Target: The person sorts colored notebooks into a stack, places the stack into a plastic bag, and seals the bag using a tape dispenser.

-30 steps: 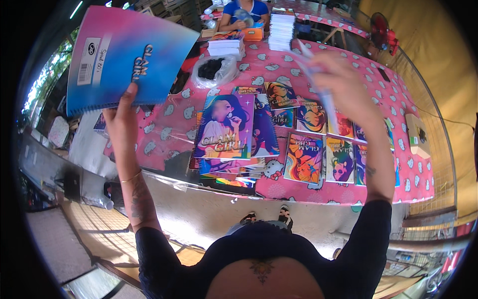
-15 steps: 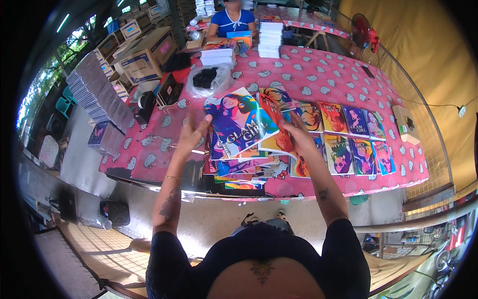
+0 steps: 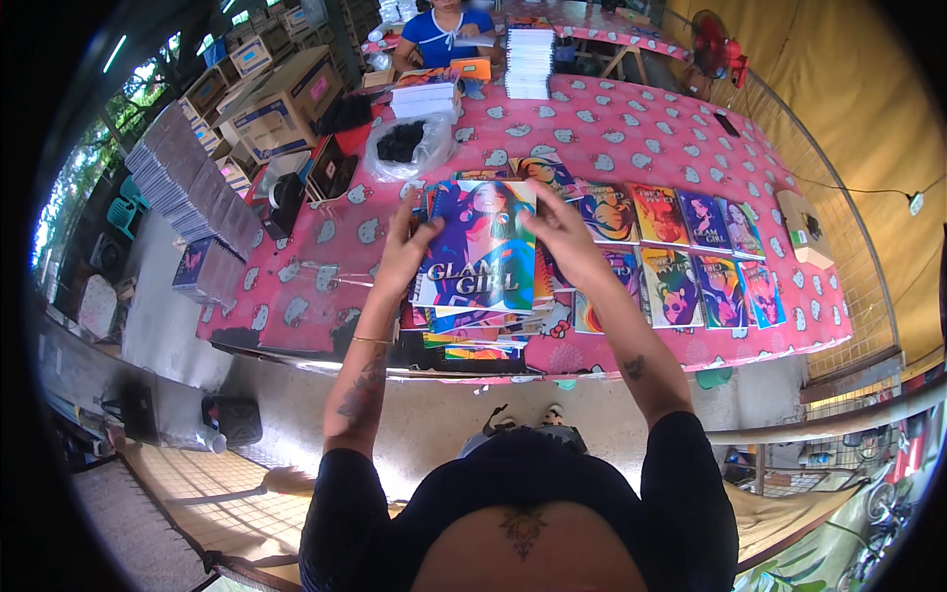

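Left hand (image 3: 402,247): at left edge of top notebook (image 3: 483,252) | Right hand (image 3: 567,237): at upper right edge | Finger closure, both: cannot tell | Beneath: uneven pile (image 3: 478,326)

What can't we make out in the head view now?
- Notebook pile: most lower covers; head view, hidden by the top notebook.
- Co-worker: upper head; head view, cut off by top edge.
- Clear plastic bag: what its black contents are; head view, too dark.
- Dark rectangular object on the table: head view, too small.
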A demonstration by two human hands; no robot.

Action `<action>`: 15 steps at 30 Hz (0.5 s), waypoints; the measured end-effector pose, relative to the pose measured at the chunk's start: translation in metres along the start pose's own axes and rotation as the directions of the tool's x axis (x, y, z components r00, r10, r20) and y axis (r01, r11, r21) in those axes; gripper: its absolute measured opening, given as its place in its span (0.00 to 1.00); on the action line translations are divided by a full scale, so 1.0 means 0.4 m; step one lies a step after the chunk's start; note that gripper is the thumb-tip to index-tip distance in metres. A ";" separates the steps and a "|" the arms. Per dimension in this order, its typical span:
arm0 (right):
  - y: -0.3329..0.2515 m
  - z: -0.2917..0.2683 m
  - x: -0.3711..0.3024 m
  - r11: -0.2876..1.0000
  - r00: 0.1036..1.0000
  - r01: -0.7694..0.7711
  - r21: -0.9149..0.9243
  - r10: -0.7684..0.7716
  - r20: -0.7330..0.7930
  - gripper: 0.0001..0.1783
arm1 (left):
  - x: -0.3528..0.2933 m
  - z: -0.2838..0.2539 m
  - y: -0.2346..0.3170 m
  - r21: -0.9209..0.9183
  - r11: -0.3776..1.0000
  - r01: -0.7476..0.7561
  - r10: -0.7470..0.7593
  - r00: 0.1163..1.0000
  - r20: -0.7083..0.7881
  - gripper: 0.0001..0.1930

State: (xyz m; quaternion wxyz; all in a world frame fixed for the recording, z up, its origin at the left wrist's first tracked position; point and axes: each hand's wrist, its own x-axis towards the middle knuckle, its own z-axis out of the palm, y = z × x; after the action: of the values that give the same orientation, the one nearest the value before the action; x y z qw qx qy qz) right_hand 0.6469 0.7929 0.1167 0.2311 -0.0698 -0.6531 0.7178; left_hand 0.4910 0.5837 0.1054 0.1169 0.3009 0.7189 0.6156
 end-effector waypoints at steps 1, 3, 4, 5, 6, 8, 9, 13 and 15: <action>-0.001 -0.016 -0.006 0.992 0.991 0.008 -0.125 -0.024 -0.129 0.39 | -0.009 -0.006 -0.004 -0.110 0.990 0.087 -0.092 0.995 -0.033 0.38; 0.017 -0.047 -0.015 0.987 0.959 -0.104 -0.121 0.068 -0.274 0.48 | -0.022 -0.004 0.010 -0.334 0.912 0.237 -0.273 0.960 -0.062 0.42; 0.038 -0.047 -0.026 0.984 0.967 -0.177 0.012 0.176 -0.183 0.50 | -0.039 -0.015 0.020 -0.401 0.847 0.349 -0.309 0.937 0.163 0.48; 0.030 -0.007 -0.045 0.957 0.961 -0.256 0.139 0.267 -0.067 0.53 | -0.046 -0.016 0.024 -0.335 0.881 0.334 -0.326 0.942 0.081 0.50; 0.022 0.015 -0.056 0.908 0.942 -0.334 0.254 0.334 0.043 0.55 | -0.040 0.003 0.034 -0.264 0.910 0.320 -0.328 0.945 0.013 0.52; 0.076 0.020 -0.031 0.941 0.945 -0.311 0.132 0.321 -0.060 0.57 | -0.026 0.017 0.039 -0.202 0.927 0.316 -0.326 0.945 -0.017 0.54; 0.078 0.024 -0.023 0.942 0.942 -0.319 0.104 0.327 -0.071 0.57 | -0.018 0.010 0.027 -0.212 0.922 0.325 -0.328 0.944 0.022 0.54; 0.066 0.039 -0.019 0.916 0.933 -0.359 0.179 0.356 0.049 0.57 | 0.019 -0.046 -0.042 -0.324 0.888 0.327 -0.304 0.945 0.119 0.52; 0.058 -0.006 -0.042 0.822 0.916 -0.395 0.410 0.316 0.249 0.57 | -0.013 -0.059 0.004 -0.574 0.634 0.518 -0.382 0.855 0.350 0.50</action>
State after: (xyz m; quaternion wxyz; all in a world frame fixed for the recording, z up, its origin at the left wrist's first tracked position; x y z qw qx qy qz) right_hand 0.6569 0.7870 0.0906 0.0461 -0.0735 -0.4609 0.8832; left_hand 0.4830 0.5616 0.1110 0.4342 0.1101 0.4963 0.7436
